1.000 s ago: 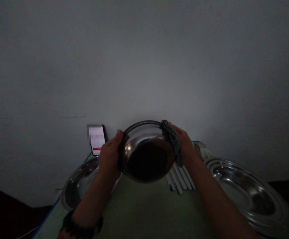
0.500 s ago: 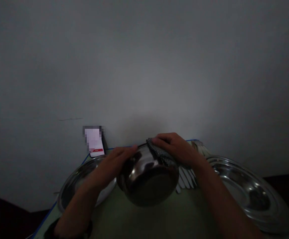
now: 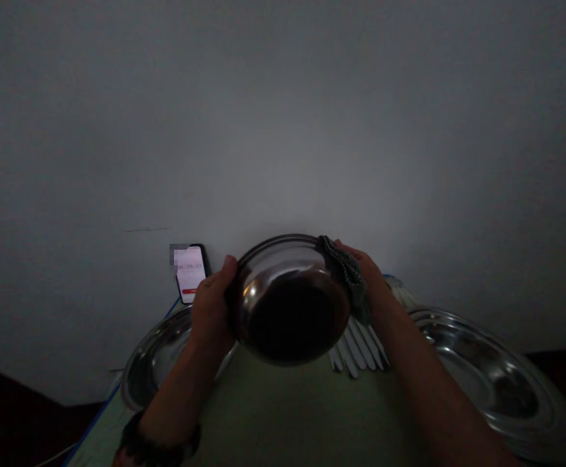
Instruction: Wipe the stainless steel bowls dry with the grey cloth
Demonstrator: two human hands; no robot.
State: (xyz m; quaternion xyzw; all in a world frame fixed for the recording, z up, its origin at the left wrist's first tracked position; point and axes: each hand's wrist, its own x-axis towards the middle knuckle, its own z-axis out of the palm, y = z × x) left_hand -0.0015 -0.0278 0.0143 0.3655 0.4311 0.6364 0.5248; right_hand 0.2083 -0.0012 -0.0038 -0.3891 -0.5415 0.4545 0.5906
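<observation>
A shiny metal bowl (image 3: 283, 272) is held up above the table, tilted so that its dark underside faces me. My left hand (image 3: 215, 301) grips its left side, thumb up at the rim. On the right side, a dark patterned cloth (image 3: 348, 272) hangs over the rim and down the outer wall. My right hand (image 3: 368, 272) is closed on the cloth and the bowl's edge there; most of its fingers are hidden behind them. The inside of the bowl is out of sight.
A large metal basin (image 3: 139, 363) stands at the left and another metal basin (image 3: 507, 383) at the right. Several pale-handled utensils (image 3: 361, 350) lie behind the bowl on the green table (image 3: 283, 415). A lit phone (image 3: 191, 275) leans against the grey wall (image 3: 283, 130).
The bowl has been raised and tipped further, with its underside turned more toward me. Both hands have shifted from its top rim down to its sides, and the cloth has moved right.
</observation>
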